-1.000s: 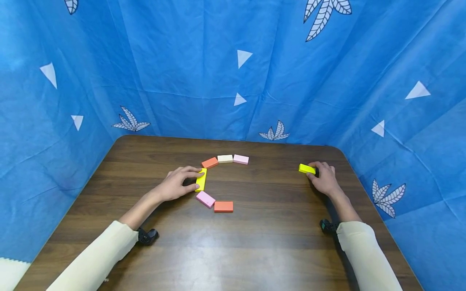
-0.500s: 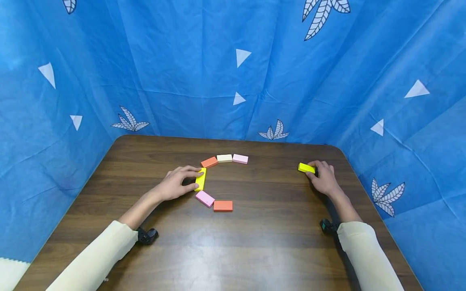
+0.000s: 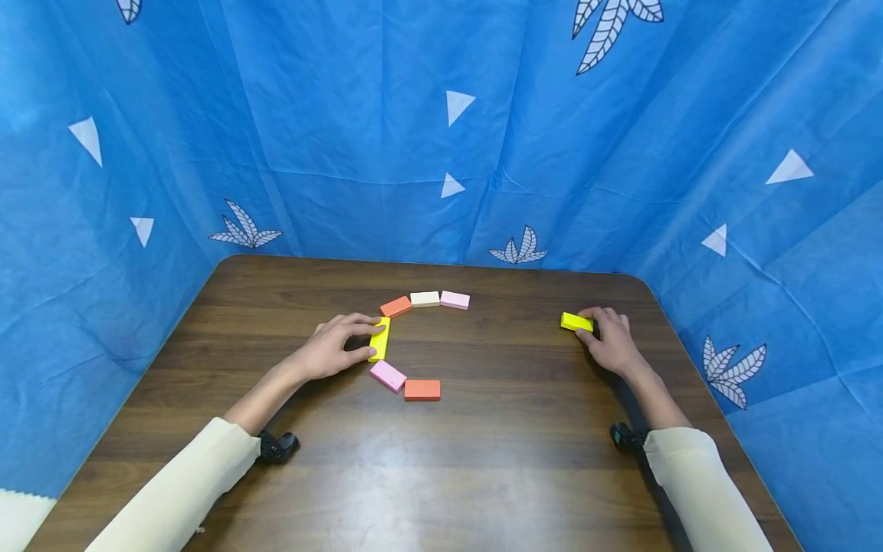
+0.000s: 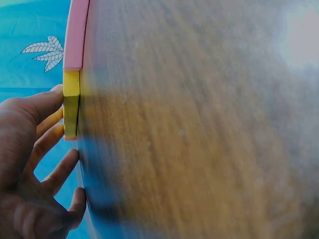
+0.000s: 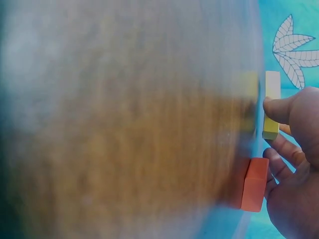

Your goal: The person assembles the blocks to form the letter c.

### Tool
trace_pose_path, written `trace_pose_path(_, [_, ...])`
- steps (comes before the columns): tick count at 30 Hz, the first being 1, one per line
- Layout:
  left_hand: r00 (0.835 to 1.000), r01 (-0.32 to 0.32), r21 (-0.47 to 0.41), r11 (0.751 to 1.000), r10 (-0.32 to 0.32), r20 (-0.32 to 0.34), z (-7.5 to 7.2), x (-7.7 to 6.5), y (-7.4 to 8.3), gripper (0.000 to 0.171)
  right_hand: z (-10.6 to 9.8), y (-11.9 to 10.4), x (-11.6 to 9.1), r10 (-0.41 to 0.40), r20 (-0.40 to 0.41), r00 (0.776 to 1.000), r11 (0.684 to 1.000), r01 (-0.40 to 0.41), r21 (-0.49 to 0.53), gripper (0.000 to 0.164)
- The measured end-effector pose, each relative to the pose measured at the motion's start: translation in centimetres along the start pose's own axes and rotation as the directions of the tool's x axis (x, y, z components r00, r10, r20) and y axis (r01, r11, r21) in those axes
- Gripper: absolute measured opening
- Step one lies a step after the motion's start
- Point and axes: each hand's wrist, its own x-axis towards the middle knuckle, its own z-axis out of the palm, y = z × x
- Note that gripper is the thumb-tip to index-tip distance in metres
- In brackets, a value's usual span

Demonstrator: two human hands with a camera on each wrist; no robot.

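Head view: the right hand (image 3: 610, 345) pinches the right yellow block (image 3: 576, 321) between thumb and fingers, its grip narrow, and over the last half second hand and block have slid slightly leftward and toward the person. In the right wrist view a gap shows between that block and its reflection, so it appears to be held just off the worktop (image 3: 510, 368); this suggests the block is being shifted rather than let go. The same view shows a right orange block (image 5: 254, 184) close by the other fingers, though whether they grip it I cannot tell; the head view does not show it, most likely because the hand covers it. The left hand (image 3: 334, 349), well apart, has stayed put: thumb and fingertips, moderately spread, hold the left yellow block (image 3: 379, 341), which probably keeps it steady. From that block runs a curved row open to the right: off its near end a pink block (image 3: 388, 376) and a near orange block (image 3: 422, 390), off its far end a far orange block (image 3: 396, 307), a cream block (image 3: 425, 299) and a pale pink block (image 3: 454, 300), all unmoved
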Motion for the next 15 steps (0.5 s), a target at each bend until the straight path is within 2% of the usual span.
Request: trace_pose_path(15, [1.000,-0.004,-0.003,1.000,0.004,-0.001,-0.09,-0.01,-0.12,0.049,0.46,-0.64,-0.41,-0.039,0.002,0.999,0.999,0.039,0.000,0.036])
